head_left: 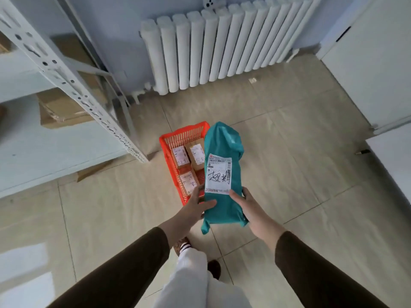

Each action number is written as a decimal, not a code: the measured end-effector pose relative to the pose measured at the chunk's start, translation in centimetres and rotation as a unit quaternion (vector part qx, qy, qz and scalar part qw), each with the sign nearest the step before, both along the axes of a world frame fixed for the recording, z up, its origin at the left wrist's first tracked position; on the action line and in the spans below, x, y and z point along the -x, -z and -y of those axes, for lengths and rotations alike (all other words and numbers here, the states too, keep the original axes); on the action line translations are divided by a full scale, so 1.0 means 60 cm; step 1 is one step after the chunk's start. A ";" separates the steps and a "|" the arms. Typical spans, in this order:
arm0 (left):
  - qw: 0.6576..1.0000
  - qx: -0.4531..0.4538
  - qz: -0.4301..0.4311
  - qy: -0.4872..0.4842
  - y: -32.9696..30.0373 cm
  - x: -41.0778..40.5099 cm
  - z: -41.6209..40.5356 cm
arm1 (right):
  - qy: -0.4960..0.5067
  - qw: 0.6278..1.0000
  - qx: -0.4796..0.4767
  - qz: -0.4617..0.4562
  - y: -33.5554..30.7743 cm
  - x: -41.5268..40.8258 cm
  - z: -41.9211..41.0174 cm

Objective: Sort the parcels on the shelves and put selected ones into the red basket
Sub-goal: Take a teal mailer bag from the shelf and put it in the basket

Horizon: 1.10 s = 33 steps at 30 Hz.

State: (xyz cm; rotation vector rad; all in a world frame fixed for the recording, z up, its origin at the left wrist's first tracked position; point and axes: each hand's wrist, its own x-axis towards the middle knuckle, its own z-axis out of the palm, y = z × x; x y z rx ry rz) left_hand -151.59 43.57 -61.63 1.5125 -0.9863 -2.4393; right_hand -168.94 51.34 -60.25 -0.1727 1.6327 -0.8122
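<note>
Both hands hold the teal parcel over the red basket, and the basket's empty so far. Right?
Not quite. The head view shows the red basket already holds three small brown boxes with white labels. The rest stands: the left hand and right hand both grip the teal parcel, held over the basket's right side.

Teal parcel (222, 174) with white label (219, 176), red basket (171, 138), seemingly brown boxes (180, 157), beige floor (289, 152).
</note>
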 end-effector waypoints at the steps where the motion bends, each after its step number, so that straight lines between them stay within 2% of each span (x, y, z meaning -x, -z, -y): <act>1: 1.000 -0.005 0.009 -0.008 0.023 0.006 0.012 | 0.000 1.000 -0.003 0.006 0.024 0.007 0.017; 9: 0.992 -0.039 0.084 -0.083 0.245 0.052 0.084 | -0.049 0.998 -0.036 0.026 0.274 0.047 0.123; 16: 0.982 -0.063 0.123 -0.127 0.477 0.102 0.098 | -0.074 0.994 -0.072 0.039 0.492 0.085 0.175; 22: 0.970 -0.082 0.160 -0.161 0.633 0.142 0.106 | -0.093 0.990 -0.099 0.047 0.649 0.119 0.211; 28: 0.963 -0.083 0.125 -0.224 0.725 0.166 0.116 | -0.113 0.988 -0.103 0.013 0.745 0.140 0.243; 33: 0.964 -0.075 0.123 -0.226 0.761 0.181 0.123 | -0.119 0.984 -0.129 0.009 0.800 0.145 0.250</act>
